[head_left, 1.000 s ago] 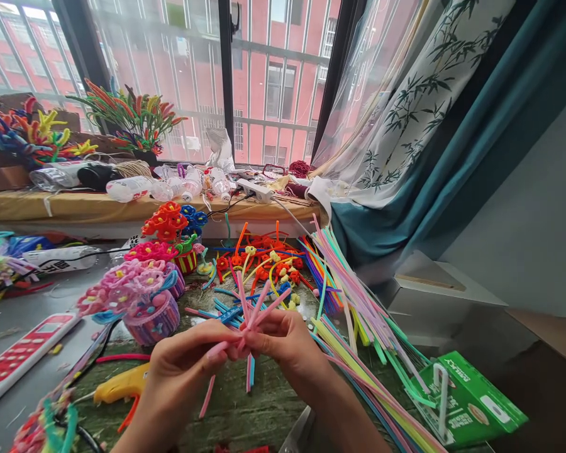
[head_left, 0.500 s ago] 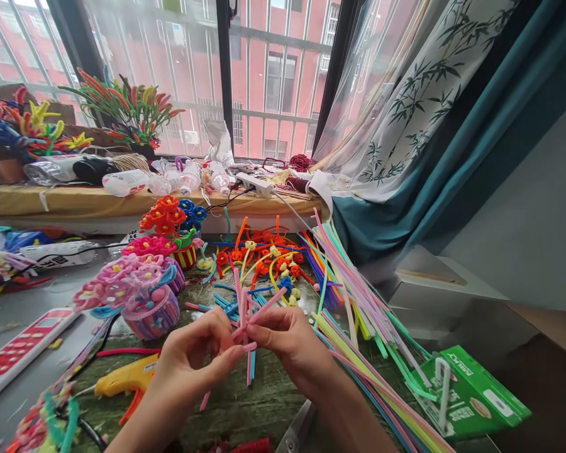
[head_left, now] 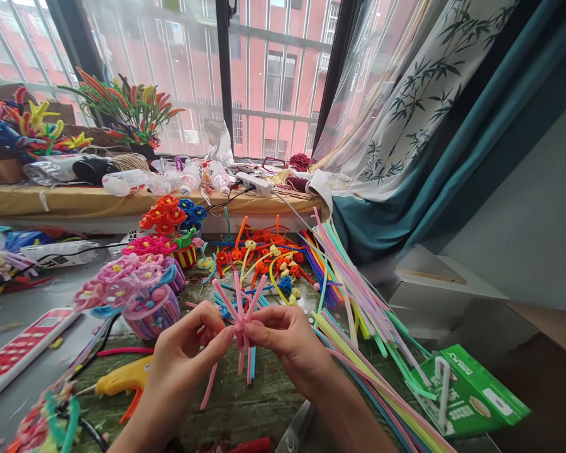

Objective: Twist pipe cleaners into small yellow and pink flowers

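My left hand (head_left: 183, 355) and my right hand (head_left: 287, 336) meet in front of me, and their fingertips pinch a bundle of pink pipe cleaners (head_left: 240, 321) at its twisted middle. The pink strands fan out upward and sideways like spokes, and a few hang below my fingers. Loose blue pipe cleaners (head_left: 231, 308) lie on the table behind the bundle. A yellow hot glue gun (head_left: 122, 380) lies just left of my left wrist.
A long heap of multicoloured pipe cleaners (head_left: 358, 302) fans out to the right, beside a green box (head_left: 471, 393). Pink pipe-cleaner flowers in a woven pot (head_left: 151, 311) stand left, with orange pieces (head_left: 264, 261) ahead. Bottles crowd the windowsill (head_left: 122, 201).
The pink bundle has turned, its strands now fanning upward rather than out to the right. My fingers have shifted their hold at its middle, and the view has tilted slightly.
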Demonstrator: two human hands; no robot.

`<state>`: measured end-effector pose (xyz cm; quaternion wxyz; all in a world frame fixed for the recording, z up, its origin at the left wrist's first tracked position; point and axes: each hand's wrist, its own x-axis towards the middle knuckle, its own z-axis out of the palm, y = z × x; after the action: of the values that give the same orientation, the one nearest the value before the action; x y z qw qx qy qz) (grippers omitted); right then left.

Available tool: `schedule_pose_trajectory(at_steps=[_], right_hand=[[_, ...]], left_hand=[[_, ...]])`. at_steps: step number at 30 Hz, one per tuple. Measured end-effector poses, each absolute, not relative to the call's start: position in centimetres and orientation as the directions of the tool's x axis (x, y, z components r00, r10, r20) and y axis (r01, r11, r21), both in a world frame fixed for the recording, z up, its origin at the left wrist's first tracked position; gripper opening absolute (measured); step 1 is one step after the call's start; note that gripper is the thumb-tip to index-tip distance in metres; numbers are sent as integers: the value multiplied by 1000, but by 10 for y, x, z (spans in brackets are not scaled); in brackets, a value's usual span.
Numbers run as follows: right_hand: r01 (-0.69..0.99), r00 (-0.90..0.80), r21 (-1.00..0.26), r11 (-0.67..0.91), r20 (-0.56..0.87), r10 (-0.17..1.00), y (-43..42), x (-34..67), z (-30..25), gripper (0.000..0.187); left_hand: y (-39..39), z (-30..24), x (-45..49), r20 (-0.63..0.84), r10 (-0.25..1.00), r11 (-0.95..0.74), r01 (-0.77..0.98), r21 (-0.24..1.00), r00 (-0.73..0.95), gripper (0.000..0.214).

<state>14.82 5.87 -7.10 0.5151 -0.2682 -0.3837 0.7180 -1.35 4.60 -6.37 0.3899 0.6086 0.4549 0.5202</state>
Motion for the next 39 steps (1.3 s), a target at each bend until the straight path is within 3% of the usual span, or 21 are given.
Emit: schedule_pose_trajectory(at_steps=[12, 25, 32, 36, 39], right_hand=[[-549, -229, -835, -42, 102, 968, 59, 147, -73, 23], [-459, -216, -887, -38, 70, 974, 63, 149, -72, 26], [-510, -127, -860, -4, 70, 989, 65, 145, -75, 34], [-438, -70, -895, 82, 124, 990, 63, 143, -77, 36], [-350, -40, -918, 184, 211, 977, 59, 142, -78, 32]], left_hand=[[43, -61, -7, 295, 955, -291, 249, 924, 23, 19], [43, -67, -8, 350, 936, -344, 303, 889, 36, 20], [46, -68, -6, 201, 980, -198, 176, 964, 2, 27], [48, -70, -5, 158, 985, -170, 206, 964, 75, 34], [48, -72, -6, 219, 974, -226, 222, 948, 57, 28]])
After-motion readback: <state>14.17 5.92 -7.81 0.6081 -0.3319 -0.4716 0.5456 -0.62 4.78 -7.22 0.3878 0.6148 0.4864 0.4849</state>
